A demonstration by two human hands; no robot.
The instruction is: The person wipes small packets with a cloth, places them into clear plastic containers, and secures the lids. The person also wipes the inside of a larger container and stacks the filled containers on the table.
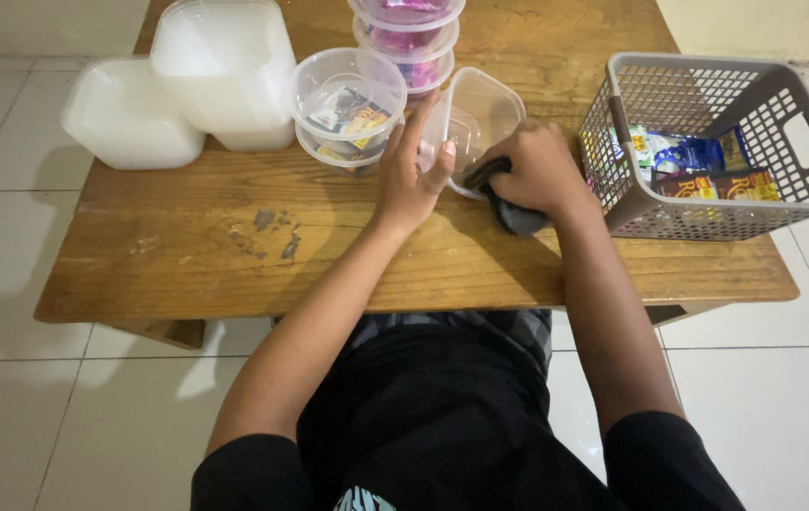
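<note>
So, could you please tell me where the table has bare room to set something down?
The wooden table is bare along its near edge, in front of the left hand, and at the near right corner below the grey basket. The far side is crowded: white lids, stacked round containers, the clear container the right hand wipes.

clear square plastic container (476,118), empty, tipped up on edge with its opening facing the person, on wooden table near centre, steadied at its left rim, dark grey cloth (510,210) bunched, pressed against container's lower right side
</note>
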